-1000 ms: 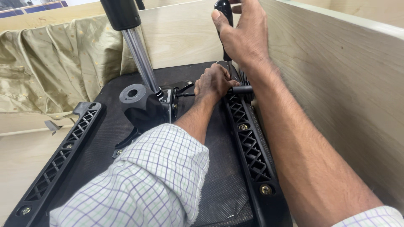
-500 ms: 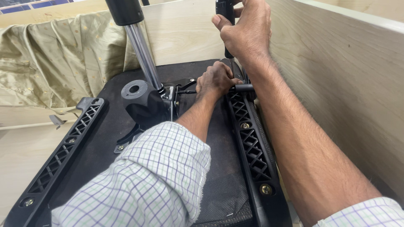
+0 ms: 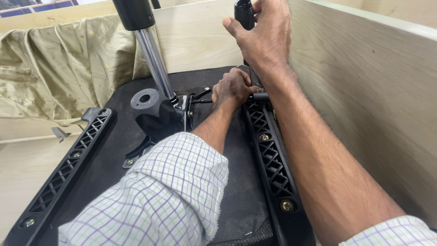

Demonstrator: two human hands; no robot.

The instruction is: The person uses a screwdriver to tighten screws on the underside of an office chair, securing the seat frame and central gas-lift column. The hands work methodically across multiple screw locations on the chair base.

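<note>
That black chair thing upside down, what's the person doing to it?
A person is working on the underside of an upturned office chair seat. The right hand grips an upright black handle near the wooden wall. The left hand presses on the top end of the black lattice bracket, beside the shiny gas-lift column.

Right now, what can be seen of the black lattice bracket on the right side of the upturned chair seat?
The right lattice bracket is a long black bar, plastic by its look, with an open diamond-lattice pattern. It lies flat along the right edge of the dark fabric seat underside, close to the wooden panel. Two brass-coloured bolts show in it, one midway and one near the lower end. At its far end the left hand rests; the right forearm crosses above it.
</note>
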